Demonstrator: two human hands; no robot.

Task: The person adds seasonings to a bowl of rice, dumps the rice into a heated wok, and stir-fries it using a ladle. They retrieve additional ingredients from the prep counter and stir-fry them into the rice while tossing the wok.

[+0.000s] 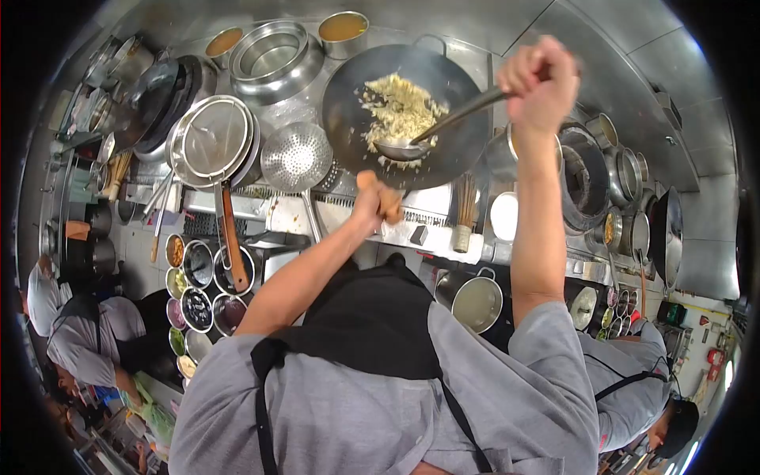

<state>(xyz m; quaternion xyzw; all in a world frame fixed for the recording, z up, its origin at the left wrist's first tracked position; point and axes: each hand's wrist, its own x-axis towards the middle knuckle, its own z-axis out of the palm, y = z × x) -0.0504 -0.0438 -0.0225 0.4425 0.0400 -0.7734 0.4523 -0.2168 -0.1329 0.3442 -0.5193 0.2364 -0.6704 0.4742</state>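
A dark wok (348,87) sits on the stove in front of me, holding a mound of pale fried rice (404,107). My right hand (542,83) is raised at the wok's right and closed around the long handle of a steel ladle (463,109). The ladle's bowl rests low in the rice. At the wok's near edge my left hand (375,204) is closed on what looks like a tan cloth (366,180). The wok's near handle is hidden there.
Left of the wok lie a perforated skimmer (297,156) and a round mesh strainer (212,138). Pots of broth (343,28) stand behind. A bamboo brush (465,214) and a stockpot (477,305) are near my right side. Co-workers (91,336) stand on both sides.
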